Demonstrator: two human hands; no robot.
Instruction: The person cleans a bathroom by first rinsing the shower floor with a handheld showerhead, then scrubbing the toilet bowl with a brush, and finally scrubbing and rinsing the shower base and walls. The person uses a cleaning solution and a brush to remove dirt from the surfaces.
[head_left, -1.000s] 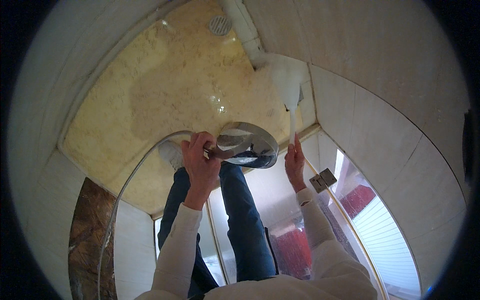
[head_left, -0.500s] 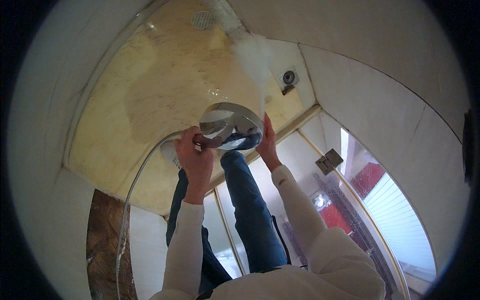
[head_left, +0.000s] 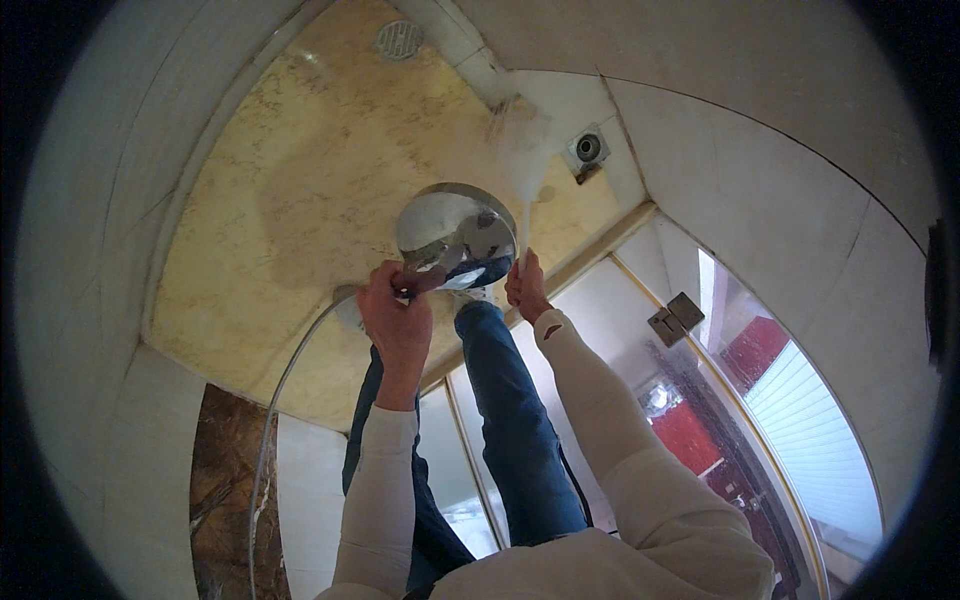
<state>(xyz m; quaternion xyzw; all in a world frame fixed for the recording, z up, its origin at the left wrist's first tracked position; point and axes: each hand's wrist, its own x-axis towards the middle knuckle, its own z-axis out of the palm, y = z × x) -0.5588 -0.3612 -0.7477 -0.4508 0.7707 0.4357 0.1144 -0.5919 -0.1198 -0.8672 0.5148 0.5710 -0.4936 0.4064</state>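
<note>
A round chrome showerhead (head_left: 450, 225) hangs in front of me, its shiny back facing up. My left hand (head_left: 395, 315) is wrapped round its handle, where a metal hose (head_left: 283, 378) joins. Just right of the showerhead, my right hand (head_left: 530, 288) is closed on the thin white handle of a long-handled brush (head_left: 522, 150). The brush's pale, fluffy-looking head is blurred and points away from me, over the far right of the floor. The showerhead's underside is hidden.
Under my hands lies a yellow, marbled shower floor (head_left: 330, 180) with a round drain grate (head_left: 400, 40) at the far end. A square fitting with a round hole (head_left: 588, 147) sits at the far right. A glass door with a metal hinge (head_left: 676, 318) stands on the right.
My right hand has shifted down and slightly left, and its fingers now show beside the showerhead. The brush head has moved a little down and right. The showerhead has tilted and risen slightly.
</note>
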